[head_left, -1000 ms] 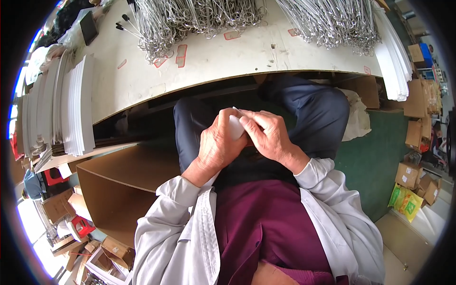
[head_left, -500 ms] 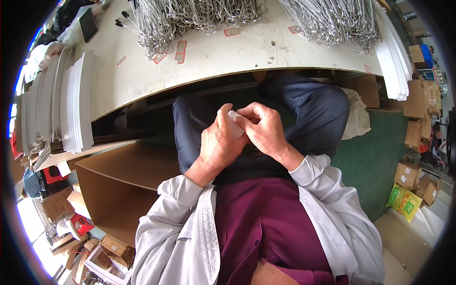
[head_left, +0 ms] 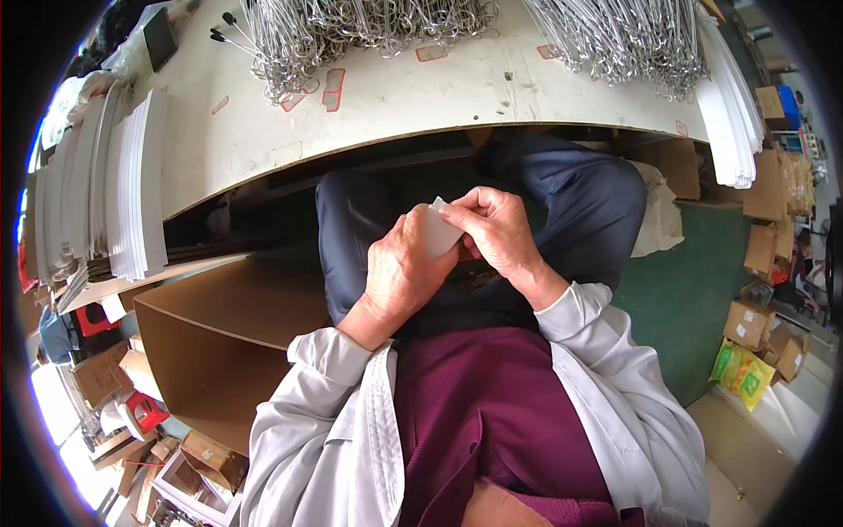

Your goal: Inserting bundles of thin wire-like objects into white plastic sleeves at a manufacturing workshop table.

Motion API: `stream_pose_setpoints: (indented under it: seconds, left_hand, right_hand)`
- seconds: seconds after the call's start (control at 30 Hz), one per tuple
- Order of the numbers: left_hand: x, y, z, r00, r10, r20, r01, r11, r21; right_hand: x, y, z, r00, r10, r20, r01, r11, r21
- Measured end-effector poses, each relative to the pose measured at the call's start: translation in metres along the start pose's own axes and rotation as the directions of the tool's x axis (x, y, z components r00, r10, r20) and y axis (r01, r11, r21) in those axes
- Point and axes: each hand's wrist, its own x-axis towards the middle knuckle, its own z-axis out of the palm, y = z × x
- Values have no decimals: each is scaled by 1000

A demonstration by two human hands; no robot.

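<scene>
Over my lap, both hands hold a small white folded card piece [head_left: 441, 232], its far corner pointing up. My left hand [head_left: 402, 268] is wrapped round its left side, with the thumb along the edge. Pinching its upper right edge are the thumb and fingers of my right hand [head_left: 496, 235]. The lower part of the card is hidden behind my hands, so its full length cannot be seen.
A white table [head_left: 386, 97] with bundles of metal wire rods [head_left: 369, 31] lies ahead. Stacks of flat white card strips stand at left [head_left: 136, 189] and right [head_left: 731, 114]. An open cardboard box [head_left: 224, 351] sits left of my legs, a green surface [head_left: 689, 281] at right.
The white card shows a broader flat face and a pointed corner now, where it looked narrow before. My right fingers have shifted slightly along its upper edge.
</scene>
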Motion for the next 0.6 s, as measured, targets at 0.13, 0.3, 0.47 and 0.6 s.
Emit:
stream_pose_setpoints:
  seconds: [0.13,0.3,0.47,0.6]
  left_hand:
    - [-3,-2,2,997,74,-17,-73,997,29]
    - [-4,-7,3,991,123,-53,-122,992,13]
    - [-3,-7,3,988,140,-67,-140,990,3]
    - [0,-11,0,990,117,-83,-120,992,-39]
  right_hand:
    - [-4,2,0,998,54,-17,-53,997,53]
    - [-6,8,6,991,-127,-48,125,991,-40]
    - [-13,20,14,898,-431,-91,386,869,-308]
    - [-18,21,14,962,-260,-88,250,962,-106]
